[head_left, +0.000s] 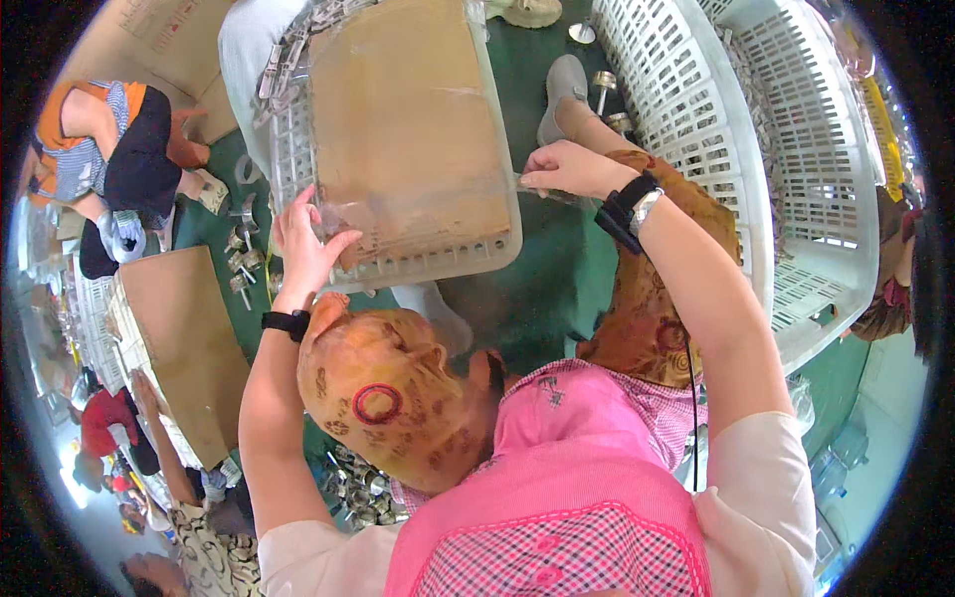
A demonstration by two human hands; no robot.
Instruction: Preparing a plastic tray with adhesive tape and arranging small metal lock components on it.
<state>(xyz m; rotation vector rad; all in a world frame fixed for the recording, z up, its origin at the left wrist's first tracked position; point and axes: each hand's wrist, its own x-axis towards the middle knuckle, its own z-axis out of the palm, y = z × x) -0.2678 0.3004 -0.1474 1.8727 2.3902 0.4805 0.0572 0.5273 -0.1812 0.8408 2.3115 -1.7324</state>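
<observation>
A clear plastic bag (438, 214) lies stretched over the near end of a white slotted plastic crate (398, 264), which is lined with a flat sheet of brown cardboard (403, 119) and rests on the green floor (537, 279) in the middle of the scene. The left hand (303, 244), with a black band at its wrist, has its fingers curled around the bag's edge at the crate's near left corner. The right hand (567, 169), wearing a black strap and a silver wristwatch (637, 204), pinches the bag's edge at the crate's right side. To the right stands a large empty white slotted plastic basket (796, 149), with small metal fittings (602, 85) on the floor between it and the crate. To the far left another person (119, 149) in orange and dark clothing sits beside more metal parts (244, 259) and a second cardboard sheet (184, 343).
</observation>
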